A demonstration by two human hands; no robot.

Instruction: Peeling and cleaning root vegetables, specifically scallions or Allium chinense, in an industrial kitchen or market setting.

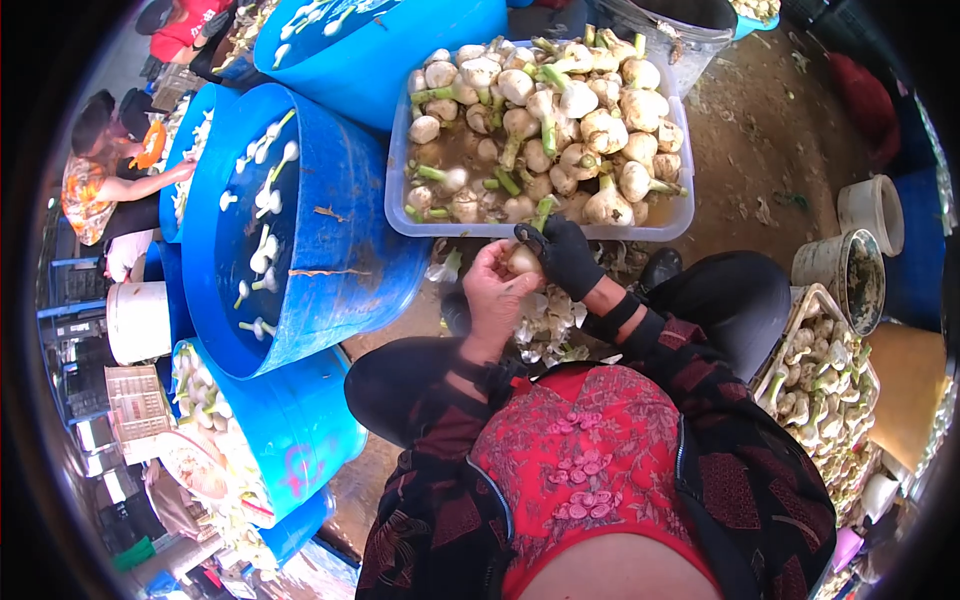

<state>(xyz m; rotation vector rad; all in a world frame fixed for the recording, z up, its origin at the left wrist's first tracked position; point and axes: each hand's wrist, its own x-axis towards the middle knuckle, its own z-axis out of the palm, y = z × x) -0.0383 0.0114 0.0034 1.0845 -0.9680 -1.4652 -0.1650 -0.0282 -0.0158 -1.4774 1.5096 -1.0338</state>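
Bare and curled, my left hand [494,297] grips a pale garlic bulb [523,261] just in front of the tub. My right hand [562,258], in a black glove, closes on the same bulb from the right. Its green stem [543,212] points up past the gloved fingers. Whether the right hand also has a tool in it is hidden. Beyond my hands stands a translucent plastic tub [540,232] heaped with garlic bulbs [604,131] with short green stems, some sitting in brownish water. Below my hands, peeled garlic skins [548,328] lie in a pile between my legs.
To the left stands a large blue barrel [350,250] of water with floating garlic; more blue barrels [410,50] surround it. A crate of garlic [820,385] and dirty buckets [838,278] are at right. A grey bucket [690,45] stands behind the tub. People [95,190] work at far left.
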